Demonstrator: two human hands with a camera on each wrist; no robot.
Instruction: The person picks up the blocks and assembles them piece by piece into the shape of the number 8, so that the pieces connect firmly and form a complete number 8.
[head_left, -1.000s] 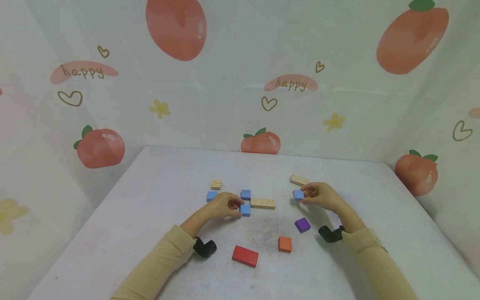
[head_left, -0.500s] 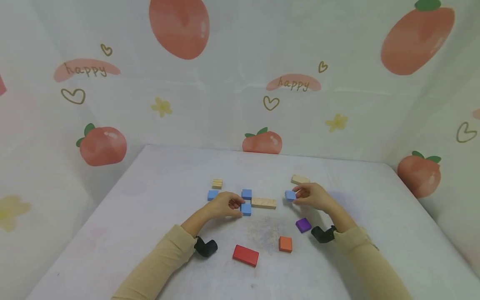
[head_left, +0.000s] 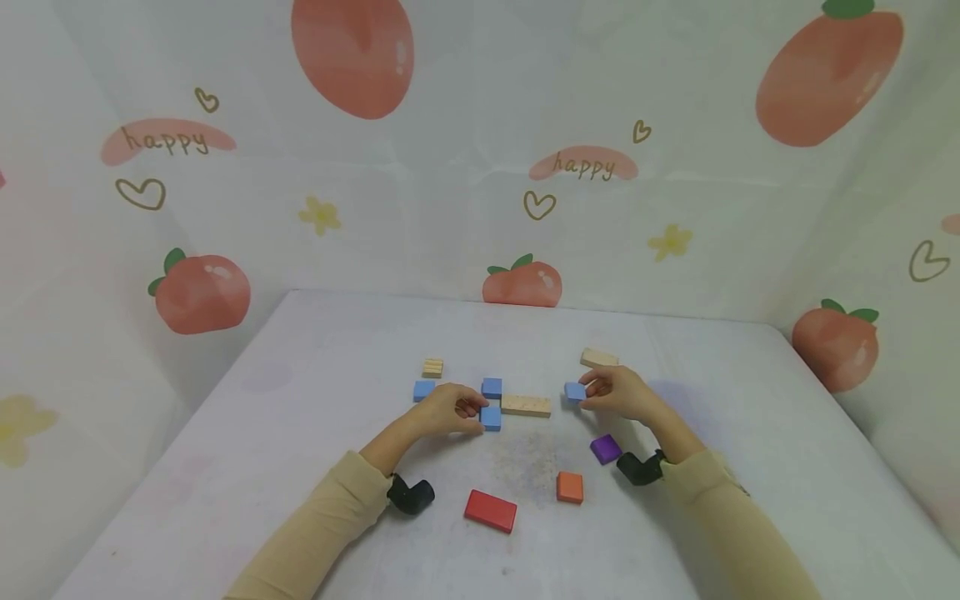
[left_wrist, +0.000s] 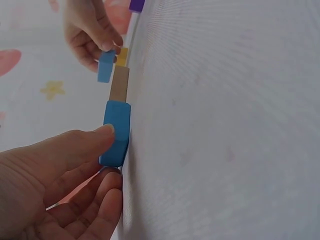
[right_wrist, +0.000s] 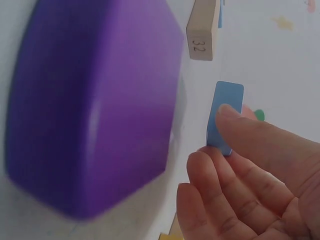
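Observation:
In the head view my left hand [head_left: 442,412] pinches a blue block [head_left: 491,419] that lies on the table; the left wrist view shows the thumb pressed on the side of this block [left_wrist: 116,131]. A second blue block [head_left: 492,387] lies just behind it, and a long wooden block [head_left: 526,406] extends to the right from them. Farther right, my right hand [head_left: 621,395] pinches another blue block [head_left: 574,392] between thumb and fingers. In the right wrist view that block [right_wrist: 227,95] is held up, short of the wooden block [right_wrist: 201,32], whose end is marked 32.
A purple block [head_left: 606,449], an orange block [head_left: 570,487] and a red block [head_left: 491,511] lie nearer the front. Behind the left hand are a blue block [head_left: 423,391] and a ridged wooden piece [head_left: 432,367]. Another wooden block [head_left: 599,357] lies beyond the right hand.
My right hand has moved left with its blue block, closer to the long wooden block, slowing over the last half second. The left hand has stayed in place on its block.

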